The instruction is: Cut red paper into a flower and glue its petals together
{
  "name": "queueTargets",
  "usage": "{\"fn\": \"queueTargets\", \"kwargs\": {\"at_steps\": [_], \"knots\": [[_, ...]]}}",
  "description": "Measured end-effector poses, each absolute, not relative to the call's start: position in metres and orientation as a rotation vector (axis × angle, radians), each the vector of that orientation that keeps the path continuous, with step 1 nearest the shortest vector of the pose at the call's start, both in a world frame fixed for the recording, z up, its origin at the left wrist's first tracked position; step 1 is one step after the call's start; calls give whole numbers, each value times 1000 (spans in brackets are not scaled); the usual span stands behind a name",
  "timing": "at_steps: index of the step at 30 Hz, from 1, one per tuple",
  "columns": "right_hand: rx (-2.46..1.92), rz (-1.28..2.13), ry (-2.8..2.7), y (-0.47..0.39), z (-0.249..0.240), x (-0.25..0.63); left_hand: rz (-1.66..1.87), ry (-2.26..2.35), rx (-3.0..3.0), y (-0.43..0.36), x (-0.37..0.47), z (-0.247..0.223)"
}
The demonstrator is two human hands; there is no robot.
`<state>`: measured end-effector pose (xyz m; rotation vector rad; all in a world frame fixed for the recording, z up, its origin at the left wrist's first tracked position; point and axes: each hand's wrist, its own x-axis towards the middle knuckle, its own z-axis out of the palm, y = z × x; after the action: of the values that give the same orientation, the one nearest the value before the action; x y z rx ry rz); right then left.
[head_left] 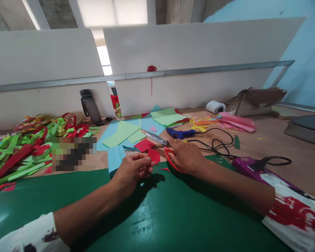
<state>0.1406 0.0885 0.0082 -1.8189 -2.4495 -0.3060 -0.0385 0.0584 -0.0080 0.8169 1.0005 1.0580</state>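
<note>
My left hand [132, 171] pinches a small cut piece of red paper [154, 155] between thumb and fingers, above the green mat [94, 210]. Orange-handled scissors [157, 138] are in my right hand [187, 155], their blades pointing away to the upper left. Just beyond the hands lies another red paper piece [144, 145]. A small red scrap [165, 169] rests on the mat between my hands. Behind them are sheets of light green paper [122, 134] and blue paper [115, 157]. A blue glue gun [180, 133] lies behind my right hand, its tip partly hidden.
Left, a heap of green and red paper strips [13, 150] lies near a dark bottle [90, 106]. Black cables [217, 143] run toward a purple device [252, 168] at right. Pink paper [237, 121], a white roll [215, 107] and a brown bag [257, 101] stand farther back.
</note>
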Motion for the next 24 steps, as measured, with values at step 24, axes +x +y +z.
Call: {"fn": "queueTargets", "kwargs": {"at_steps": [24], "knots": [[-1687, -26, -2569, 98, -3, 159, 1109, 1026, 1042, 52, -32, -12]]}}
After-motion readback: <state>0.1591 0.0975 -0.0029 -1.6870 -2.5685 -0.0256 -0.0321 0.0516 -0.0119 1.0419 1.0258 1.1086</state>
